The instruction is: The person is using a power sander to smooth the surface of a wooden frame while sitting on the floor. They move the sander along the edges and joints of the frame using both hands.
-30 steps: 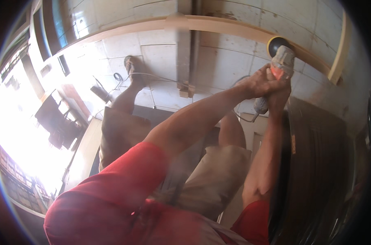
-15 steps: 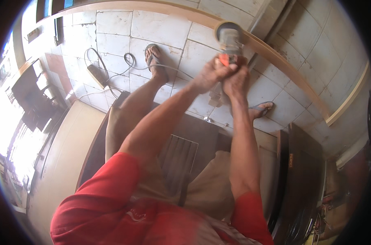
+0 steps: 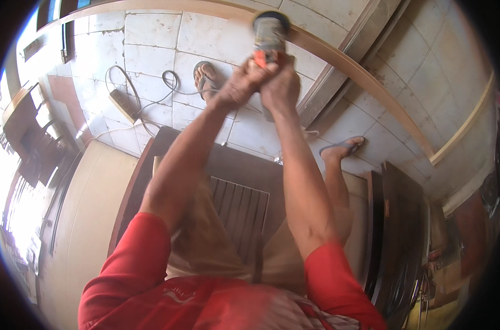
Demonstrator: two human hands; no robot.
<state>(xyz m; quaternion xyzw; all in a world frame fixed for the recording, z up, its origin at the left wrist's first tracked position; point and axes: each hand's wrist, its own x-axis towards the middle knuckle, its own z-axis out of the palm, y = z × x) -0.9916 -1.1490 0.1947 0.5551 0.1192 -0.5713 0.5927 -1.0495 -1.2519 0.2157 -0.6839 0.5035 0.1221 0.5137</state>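
Note:
An angle grinder (image 3: 269, 36) with a grey head, an orange part and a dark round disc is held out in front of me in both hands. My left hand (image 3: 243, 81) is closed round its body from the left, near the orange part. Behind it, my right hand (image 3: 282, 85) wraps round the grinder body from the right. The disc rests at the edge of a long light-brown wooden strip (image 3: 365, 82), which looks curved and runs across the far side. Most of the grinder's body is hidden by my fingers.
A grey cable (image 3: 173, 91) loops over the white tiled floor (image 3: 151, 33) to a power strip (image 3: 120, 105). Dark wooden furniture (image 3: 401, 220) stands at the right, a chair (image 3: 32, 132) at the left. A slatted dark panel (image 3: 240, 212) lies below my arms.
Both hands have carried the grinder to the left and slightly farther away along the wooden strip. My grip on it looks the same.

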